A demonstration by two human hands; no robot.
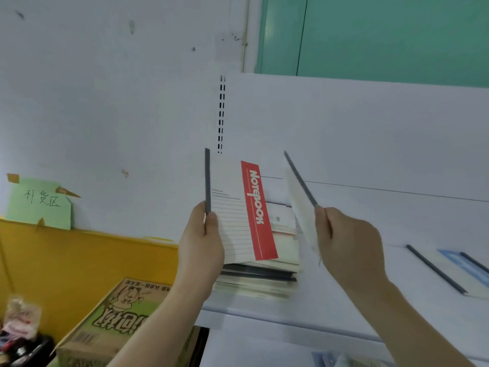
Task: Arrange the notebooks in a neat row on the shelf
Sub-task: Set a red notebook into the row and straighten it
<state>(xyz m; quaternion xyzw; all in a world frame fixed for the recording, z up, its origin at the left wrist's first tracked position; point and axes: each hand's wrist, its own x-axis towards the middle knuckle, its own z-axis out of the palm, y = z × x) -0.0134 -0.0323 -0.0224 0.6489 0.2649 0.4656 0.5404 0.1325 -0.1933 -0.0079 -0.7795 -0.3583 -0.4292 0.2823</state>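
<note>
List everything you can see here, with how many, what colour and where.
Held notebooks: two, cream with grey spines; red-banded notebook in the left hand, plain notebook in the right.
Notebook stack: one pile, cream and grey, on the shelf behind the hands.
Flat notebooks: about two, blue and white, right on the shelf.
Shelf: one, white.
Cardboard box: one, green print, lower left.
Green sign: one, taped to the wall.
Left hand, right hand: each gripping a notebook.

stack (258, 279) on shelf (357, 308), box (111, 321) left
</note>
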